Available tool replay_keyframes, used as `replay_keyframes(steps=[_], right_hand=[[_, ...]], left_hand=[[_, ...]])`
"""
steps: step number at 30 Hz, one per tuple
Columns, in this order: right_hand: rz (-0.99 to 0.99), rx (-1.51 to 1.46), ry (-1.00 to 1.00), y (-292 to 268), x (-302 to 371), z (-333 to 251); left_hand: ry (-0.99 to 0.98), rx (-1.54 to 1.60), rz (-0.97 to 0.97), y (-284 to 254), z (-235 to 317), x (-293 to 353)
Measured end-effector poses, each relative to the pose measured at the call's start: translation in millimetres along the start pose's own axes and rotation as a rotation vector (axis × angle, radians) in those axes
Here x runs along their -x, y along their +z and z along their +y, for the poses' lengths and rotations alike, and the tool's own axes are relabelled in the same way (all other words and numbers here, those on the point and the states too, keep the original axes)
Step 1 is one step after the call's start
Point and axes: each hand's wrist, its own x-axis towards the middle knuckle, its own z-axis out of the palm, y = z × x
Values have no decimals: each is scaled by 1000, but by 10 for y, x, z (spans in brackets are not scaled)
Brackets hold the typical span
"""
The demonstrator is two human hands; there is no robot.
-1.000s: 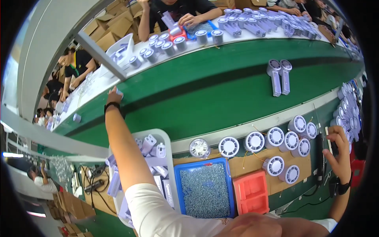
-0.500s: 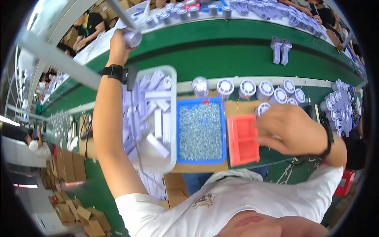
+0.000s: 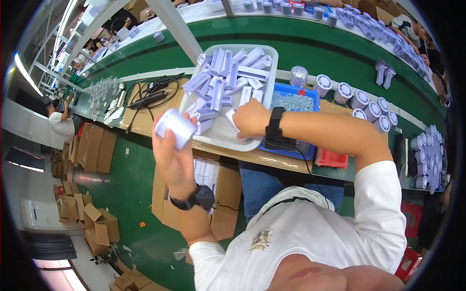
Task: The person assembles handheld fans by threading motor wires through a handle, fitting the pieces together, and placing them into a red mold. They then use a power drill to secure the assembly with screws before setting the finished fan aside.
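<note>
Held in my left hand [image 3: 171,162] is a pale lavender-white plastic cylinder [image 3: 178,127], tilted, left of the white bin [image 3: 275,72]. The bin has many long, pale plastic handle pieces [image 3: 217,94] piled in it. My right hand [image 3: 252,119] reaches across into the bin's near right part. Its fingers are curled closed on a pale handle piece [image 3: 231,118], partly hidden by the hand. Below my right forearm, a blue tray [image 3: 317,99] of small metal screws [image 3: 292,102] is partly covered.
A red divided tray [image 3: 332,159] lies right of the blue one. Several white cylinders [image 3: 359,99] stand along the bench's back edge. Black cables [image 3: 150,97] lie left of the bin. An open cardboard box [image 3: 226,186] sits below the bench. A metal post [image 3: 179,24] rises behind the bin.
My left hand has brought the cylinder back from the far bench to near the bin's left side. My right hand has gone from the red tray into the bin. The view has swung left.
</note>
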Motion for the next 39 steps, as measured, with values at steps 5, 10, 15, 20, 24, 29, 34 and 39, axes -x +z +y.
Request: replay_keyframes(steps=[5, 10, 15, 20, 24, 29, 34, 39], right_hand=[[181, -198, 91, 84, -46, -102], [644, -283, -72, -332, 800, -119], [710, -283, -59, -398, 1629, 27], [775, -375, 90, -232, 2194, 266], [825, -444, 149, -102, 2501, 432], [927, -673, 187, 69, 2752, 550], [874, -970, 262, 145, 2921, 659], [822, -911, 238, 121, 2918, 718]], left_hand=[[37, 117, 171, -188, -19, 432], [109, 172, 110, -428, -343, 614], [203, -48, 7, -115, -749, 592], [45, -31, -50, 303, -1151, 576], [-88, -20, -88, 563, -1452, 622], [-116, -110, -142, 694, -1706, 682], [-137, -190, -307, 712, -1768, 655], [-148, -246, -368, 749, -1821, 678]])
